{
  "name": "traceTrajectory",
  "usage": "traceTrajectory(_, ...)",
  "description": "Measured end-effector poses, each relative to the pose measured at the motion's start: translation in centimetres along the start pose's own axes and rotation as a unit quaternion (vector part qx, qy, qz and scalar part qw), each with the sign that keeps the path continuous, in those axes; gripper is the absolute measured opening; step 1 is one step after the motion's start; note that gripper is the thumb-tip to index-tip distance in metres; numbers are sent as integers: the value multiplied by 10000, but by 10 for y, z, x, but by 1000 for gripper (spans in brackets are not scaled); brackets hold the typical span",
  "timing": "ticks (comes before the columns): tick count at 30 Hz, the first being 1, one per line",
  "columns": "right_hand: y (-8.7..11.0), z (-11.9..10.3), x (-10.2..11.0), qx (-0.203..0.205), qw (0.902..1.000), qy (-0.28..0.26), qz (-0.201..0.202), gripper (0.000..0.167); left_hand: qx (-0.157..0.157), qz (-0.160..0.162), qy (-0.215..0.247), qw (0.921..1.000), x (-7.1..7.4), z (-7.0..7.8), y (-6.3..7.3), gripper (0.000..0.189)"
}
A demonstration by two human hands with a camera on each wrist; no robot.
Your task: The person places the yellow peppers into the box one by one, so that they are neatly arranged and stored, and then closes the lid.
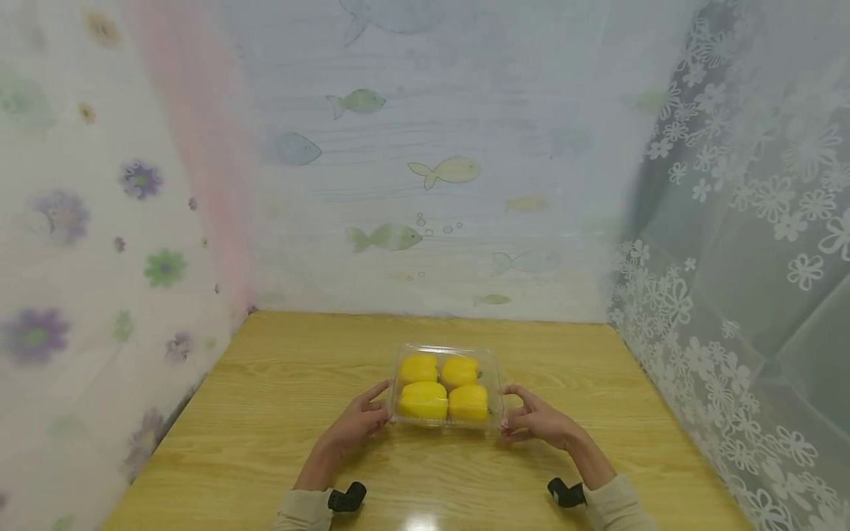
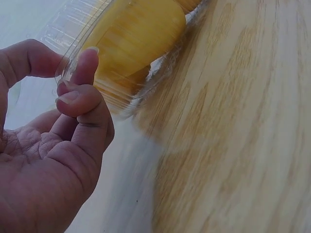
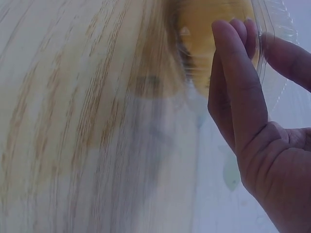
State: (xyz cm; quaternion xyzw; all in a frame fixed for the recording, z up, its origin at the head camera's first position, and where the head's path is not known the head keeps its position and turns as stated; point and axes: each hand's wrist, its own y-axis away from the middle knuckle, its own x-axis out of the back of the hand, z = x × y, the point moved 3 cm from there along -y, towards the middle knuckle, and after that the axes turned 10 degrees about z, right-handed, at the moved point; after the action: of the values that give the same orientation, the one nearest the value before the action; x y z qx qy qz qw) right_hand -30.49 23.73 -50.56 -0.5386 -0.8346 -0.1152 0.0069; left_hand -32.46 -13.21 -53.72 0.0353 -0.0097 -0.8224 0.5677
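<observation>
A clear plastic clamshell box [image 1: 443, 351] sits in front of me on the wooden table, holding several yellow bell peppers [image 1: 423, 400], some with green stems showing. At its left side my left hand [image 1: 358, 422] pinches the rim. In the left wrist view, that hand's fingers [image 2: 87, 104] bend against the box edge, a pepper [image 2: 141, 34] showing through the plastic. My right hand [image 1: 541, 422] grips the opposite rim. The right wrist view has its fingers [image 3: 238, 73] along the inner side of the edge and another digit on the outer side.
The wood-grain table [image 1: 299, 346] reaches back to a curtain printed with fish [image 1: 451, 170]. Flowered sheets hang along the left [image 1: 139, 179] and right sides. A black camera mount [image 1: 348, 498] is worn at each wrist.
</observation>
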Motion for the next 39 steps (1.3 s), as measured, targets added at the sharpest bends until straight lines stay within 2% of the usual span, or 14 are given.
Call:
traceTrajectory(17,-2,1,0,4,9999,14,102,70,6,-91,-65,9999,1,-2,-1,73)
traceTrajectory(31,-1,3,-1,139,9996,-91,213,72,49,-426,-245,9988,11,-1,-4,72)
traceTrajectory(39,0,3,2,321,9987,176,346,73,-23,-440,-539,9976,12,4,-1,70)
